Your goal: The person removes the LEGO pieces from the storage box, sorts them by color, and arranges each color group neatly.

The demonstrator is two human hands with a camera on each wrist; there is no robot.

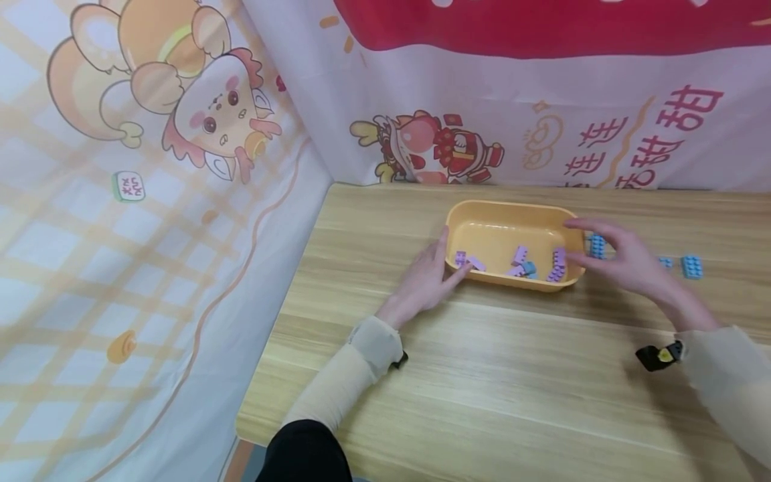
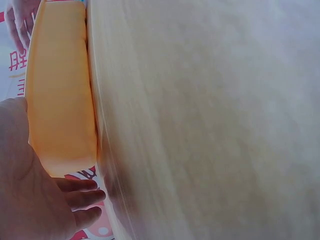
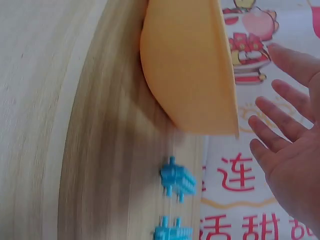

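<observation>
A yellow-orange plastic basin (image 1: 512,209) stands on the wooden table, with several purple building blocks (image 1: 557,264) and a blue one (image 1: 529,268) inside. My left hand (image 1: 421,278) is at its left end, thumb over the front rim and fingers along the end wall. In the left wrist view those fingers (image 2: 82,200) are fairly straight beside the basin's end. My right hand (image 1: 629,264) hovers at the right end with spread fingers. The right wrist view shows that hand (image 3: 295,125) apart from the rim, holding nothing.
Blue building blocks lie on the table right of the basin: one block (image 1: 597,246) close behind the right hand, a small block (image 1: 665,262) and another block (image 1: 692,266) further right. Printed cloth (image 1: 241,221) hangs along the table's left and back edges.
</observation>
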